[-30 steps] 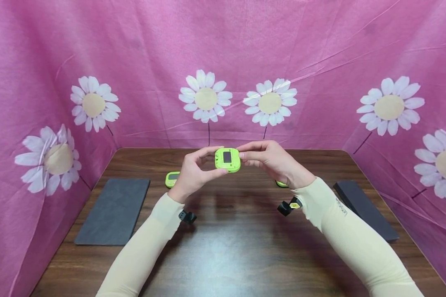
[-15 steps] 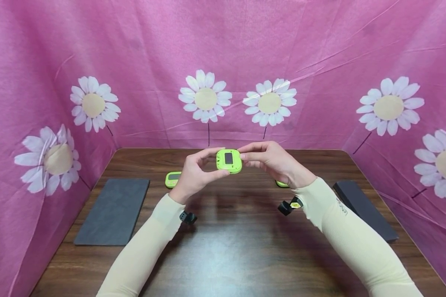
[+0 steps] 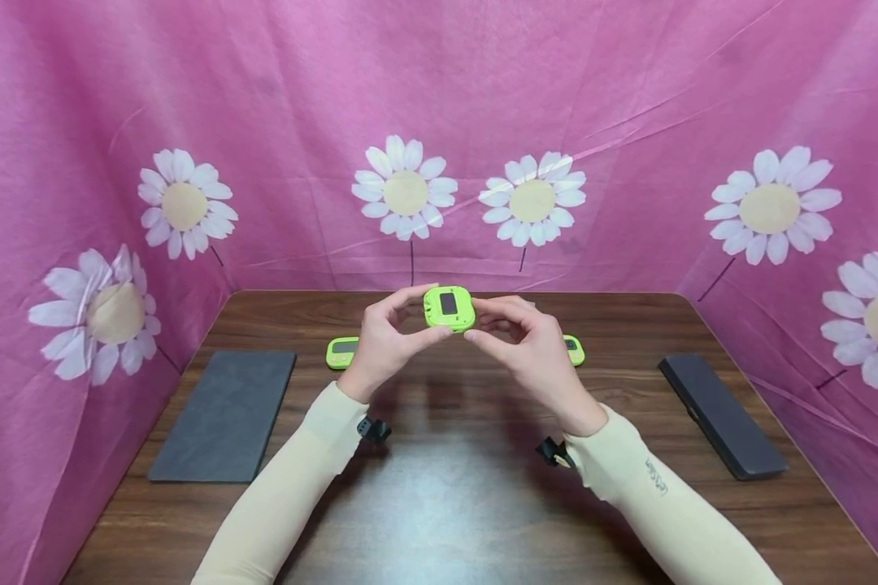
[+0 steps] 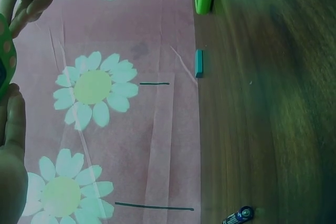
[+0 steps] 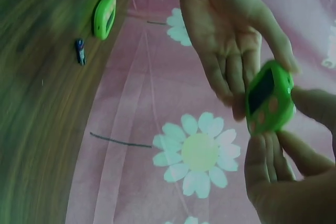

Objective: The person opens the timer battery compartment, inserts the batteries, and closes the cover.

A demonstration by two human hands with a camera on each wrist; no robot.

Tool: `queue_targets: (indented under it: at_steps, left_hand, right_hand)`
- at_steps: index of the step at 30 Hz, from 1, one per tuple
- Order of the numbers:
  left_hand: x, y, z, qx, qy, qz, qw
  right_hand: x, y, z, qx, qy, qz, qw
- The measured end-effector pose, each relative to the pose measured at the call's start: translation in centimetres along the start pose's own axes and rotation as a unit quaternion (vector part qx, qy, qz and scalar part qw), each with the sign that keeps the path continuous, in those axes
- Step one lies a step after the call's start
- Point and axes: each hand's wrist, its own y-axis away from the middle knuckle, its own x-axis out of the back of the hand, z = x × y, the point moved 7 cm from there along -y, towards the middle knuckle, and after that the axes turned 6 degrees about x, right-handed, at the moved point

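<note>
Both hands hold a small lime-green electronic device (image 3: 449,309) above the far part of the table. Its side toward the head camera has a dark rectangle; the right wrist view shows a screen and pinkish round buttons on its other side (image 5: 270,98). My left hand (image 3: 384,341) pinches its left part, thumb at the lower edge and fingers at the top. My right hand (image 3: 537,349) grips its right part, thumb at the lower right corner, fingers partly hidden behind. Similar lime-green devices lie behind the left wrist (image 3: 342,353) and beside the right hand (image 3: 574,350).
A battery (image 5: 80,52) lies on the wooden table (image 3: 439,504) near the left device. A small teal block (image 4: 199,64) sits at the far edge. A grey flat pad (image 3: 223,416) lies left, a dark long case (image 3: 723,416) right. A pink flowered curtain (image 3: 468,81) surrounds the table.
My right hand has changed its grip: its thumb has gone from the device's right edge to the lower right corner, and the wrist has dropped, uncovering more of the right-hand device.
</note>
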Motion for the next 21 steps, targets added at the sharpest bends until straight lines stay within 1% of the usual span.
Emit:
queue_targets:
  at_steps: [4,8,13,16,21]
  left_hand:
    - [-0.2,0.0,-0.2,0.003,0.004,0.004,1.0]
    - [-0.3,0.0,-0.3,0.004,0.015,0.011,0.9998]
    - [-0.1,0.0,-0.4,-0.006,0.026,0.015,0.9995]
    - [-0.1,0.0,-0.4,-0.006,0.028,0.012,0.9995]
    - [-0.2,0.1,-0.6,0.007,0.027,0.003,0.9996]
  right_hand:
    - [-0.6,0.5,-0.2,0.026,0.028,0.045,0.9983]
    - [-0.9,0.5,-0.3,0.042,0.059,0.069,0.995]
    - [-1.2,0.4,-0.1,0.057,0.09,0.073,0.9916]
    - [-1.2,0.4,-0.3,0.07,0.11,0.072,0.9889]
    - [-1.1,0.5,-1.0,0.117,0.159,0.066,0.9782]
